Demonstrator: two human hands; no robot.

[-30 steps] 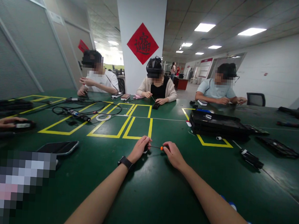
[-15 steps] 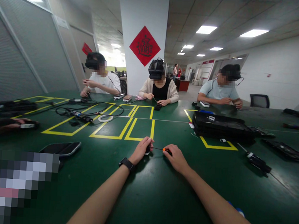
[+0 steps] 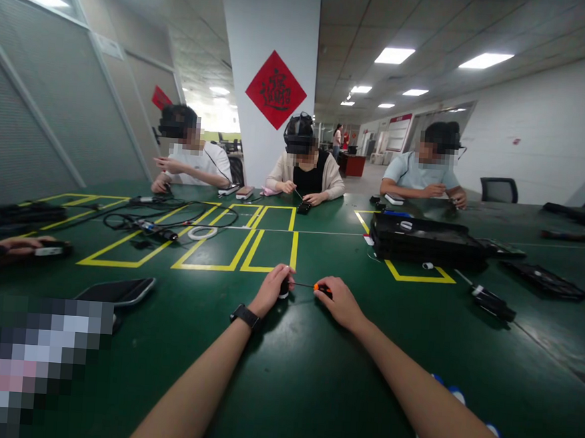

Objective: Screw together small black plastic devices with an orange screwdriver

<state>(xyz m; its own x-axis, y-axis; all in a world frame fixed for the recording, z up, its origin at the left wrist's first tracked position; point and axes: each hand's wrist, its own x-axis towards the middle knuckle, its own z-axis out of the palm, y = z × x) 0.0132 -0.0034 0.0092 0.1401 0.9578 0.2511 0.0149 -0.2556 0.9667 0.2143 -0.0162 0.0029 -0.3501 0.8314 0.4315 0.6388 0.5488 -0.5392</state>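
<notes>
My left hand (image 3: 273, 289), with a dark watch on the wrist, is closed around a small black-and-white object (image 3: 284, 289). The fingers cover most of that object, so its kind does not show. In my right hand (image 3: 340, 301) is a screwdriver (image 3: 323, 289) with an orange-and-black handle. Its thin shaft points left and reaches the object in my left hand. Whether the tip sits in a screw is too small to see. Both hands are low over the green table (image 3: 281, 378).
Black cables (image 3: 146, 225) and a white cable coil (image 3: 202, 233) lie left on yellow tape outlines. A phone (image 3: 117, 291) is nearer. To the right are a black case (image 3: 424, 238), an electric screwdriver (image 3: 491, 303) and a black panel (image 3: 543, 280). Several people sit around the table.
The whole view has shifted slightly, so the room and table things sit a little further left. Both hands keep their hold, and the screwdriver still points at the small object.
</notes>
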